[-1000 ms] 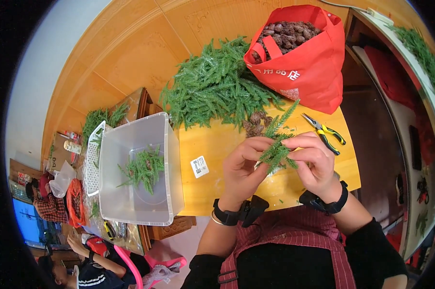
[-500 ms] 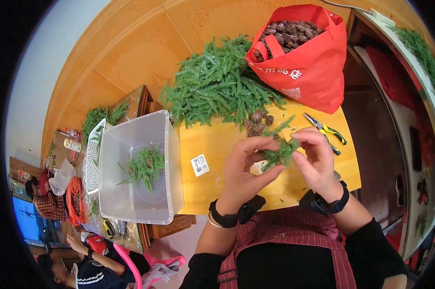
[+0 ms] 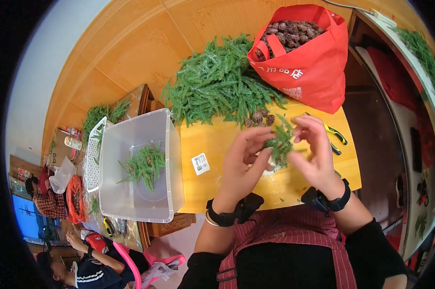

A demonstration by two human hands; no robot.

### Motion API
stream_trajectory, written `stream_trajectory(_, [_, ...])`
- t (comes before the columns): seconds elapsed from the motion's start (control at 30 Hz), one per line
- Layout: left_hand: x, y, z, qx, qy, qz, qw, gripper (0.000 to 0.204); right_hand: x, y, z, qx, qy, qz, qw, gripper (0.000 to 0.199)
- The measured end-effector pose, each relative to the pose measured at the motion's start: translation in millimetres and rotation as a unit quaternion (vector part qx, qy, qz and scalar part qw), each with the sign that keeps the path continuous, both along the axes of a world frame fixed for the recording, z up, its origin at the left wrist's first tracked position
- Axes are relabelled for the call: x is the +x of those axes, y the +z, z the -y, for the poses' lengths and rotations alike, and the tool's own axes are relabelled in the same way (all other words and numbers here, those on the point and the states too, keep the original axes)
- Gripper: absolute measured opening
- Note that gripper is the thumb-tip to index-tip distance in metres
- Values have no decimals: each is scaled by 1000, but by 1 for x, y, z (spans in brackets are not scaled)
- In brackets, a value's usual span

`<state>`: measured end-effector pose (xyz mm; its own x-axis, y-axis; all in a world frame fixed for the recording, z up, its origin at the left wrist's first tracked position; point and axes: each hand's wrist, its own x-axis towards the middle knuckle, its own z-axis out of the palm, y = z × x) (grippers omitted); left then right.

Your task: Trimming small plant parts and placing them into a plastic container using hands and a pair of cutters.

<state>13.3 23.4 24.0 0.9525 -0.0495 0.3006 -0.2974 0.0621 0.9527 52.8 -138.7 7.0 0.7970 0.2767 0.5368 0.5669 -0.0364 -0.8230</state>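
Note:
A small green artificial pine sprig (image 3: pixel 282 143) is pinched between the thumb and fingers of my left hand (image 3: pixel 244 161), above the yellow table (image 3: pixel 217 192). Beside it, my right hand (image 3: pixel 318 161) is curved with thumb and fingers apart, just off the sprig's right side; its fingertips are slightly blurred. Several brown pine cones (image 3: pixel 259 117) lie just beyond my hands. Yellow-and-black pliers (image 3: pixel 337 135) rest at the right, their jaws mostly hidden by my right hand. Left of my hands lies a white label (image 3: pixel 200 164).
A heap of green sprigs (image 3: pixel 217 82) sits at the back, with a red bag (image 3: pixel 309 77) of pine cones to its right. At left, a clear plastic bin (image 3: pixel 174 192) holds sprigs with cones (image 3: pixel 146 164). A seated person (image 3: pixel 97 267) and another person (image 3: pixel 51 202) are further left.
My right fingers have let go of the sprig and spread to its right. The sprig has tipped more upright in my left hand. The pliers' jaws are now more covered.

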Motion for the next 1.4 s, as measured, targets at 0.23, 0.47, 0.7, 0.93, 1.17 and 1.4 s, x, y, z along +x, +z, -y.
stream_trajectory(0.23, [0,4,-7,-86,-4,-128,988,41,2,13,-1,-213,-8,168,963,76])
stream_trajectory(0.47, [2,0,-4,-109,27,-150,982,45,-1,9,-6,-239,-43,167,956,73])
stream_trajectory(0.7, [3,-3,-5,-124,21,-118,985,41,0,12,-5,-220,-38,176,959,67])
stream_trajectory(0.93, [4,-6,-8,-264,-76,-193,942,33,1,13,-4,-196,-20,162,967,59])
stream_trajectory(1.17, [5,-9,-11,-214,-95,-149,961,37,4,13,0,-215,8,161,963,69])
stream_trajectory(1.4, [1,-11,-43,72,120,-65,988,40,27,11,16,-200,31,2,979,61])
